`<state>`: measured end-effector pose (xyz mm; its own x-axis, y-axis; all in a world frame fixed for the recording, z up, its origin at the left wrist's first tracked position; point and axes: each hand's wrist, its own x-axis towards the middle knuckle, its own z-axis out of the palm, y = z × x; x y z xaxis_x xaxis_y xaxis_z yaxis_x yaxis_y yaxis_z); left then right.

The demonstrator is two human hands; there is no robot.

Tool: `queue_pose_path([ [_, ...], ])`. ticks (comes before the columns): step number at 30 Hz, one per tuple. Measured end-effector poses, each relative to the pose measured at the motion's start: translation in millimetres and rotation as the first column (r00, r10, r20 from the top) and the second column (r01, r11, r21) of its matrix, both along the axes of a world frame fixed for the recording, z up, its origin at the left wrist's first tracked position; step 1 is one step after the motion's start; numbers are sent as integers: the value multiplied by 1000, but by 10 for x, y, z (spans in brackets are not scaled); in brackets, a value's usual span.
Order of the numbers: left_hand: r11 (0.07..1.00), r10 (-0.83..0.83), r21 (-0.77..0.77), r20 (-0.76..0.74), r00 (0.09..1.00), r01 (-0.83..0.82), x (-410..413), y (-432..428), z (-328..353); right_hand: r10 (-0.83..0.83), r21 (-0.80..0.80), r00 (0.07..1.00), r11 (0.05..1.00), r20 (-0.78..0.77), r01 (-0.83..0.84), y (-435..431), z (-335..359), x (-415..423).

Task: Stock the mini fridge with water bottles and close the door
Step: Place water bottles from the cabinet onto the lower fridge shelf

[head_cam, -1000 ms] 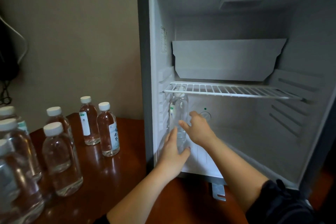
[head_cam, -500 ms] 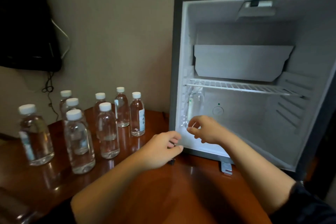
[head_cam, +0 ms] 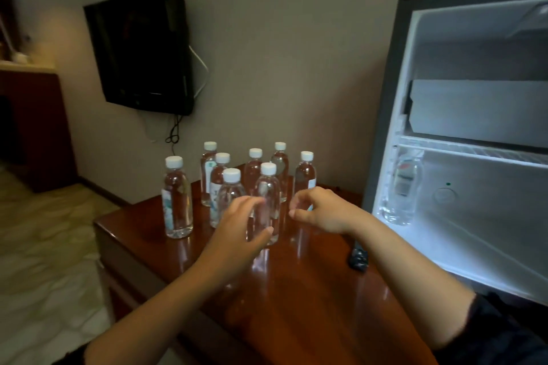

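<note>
Records eight capped water bottles (head_cam: 177,198) upright on the desk (head_cam: 296,290), left of the open mini fridge (head_cam: 385,98), and one more bottle (head_cam: 404,187) inside it, lower left, under the wire shelf (head_cam: 474,154). Finds the left hand (head_cam: 237,237) cupped about the front bottle (head_cam: 269,187), fingers (head_cam: 253,201) curved, firm hold or not impossible to tell through blur. Notes the right hand (head_cam: 323,210) just beside, fingers loosely curled, empty.

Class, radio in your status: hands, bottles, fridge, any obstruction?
Left hand open at front bottle, no grip yet. Right hand loosely curled, empty. Fridge open, one stocked bottle inside; eight on table. Small dark object on table near fridge.
</note>
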<state>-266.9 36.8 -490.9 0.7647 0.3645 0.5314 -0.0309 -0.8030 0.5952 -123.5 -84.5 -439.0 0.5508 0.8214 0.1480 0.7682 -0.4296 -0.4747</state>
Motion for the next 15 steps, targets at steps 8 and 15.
queue_pose_path([
  [8, 928, 116, -359, 37, 993, -95, -48, 552, -147, 25, 287, 995, 956, 99, -53, 833, -1, -251],
  [15, 868, 25, -495, -39, 999, -41, 190, 775, -276, 8, 267, 995, 963, 101, -35, 1270, -68, -296],
])
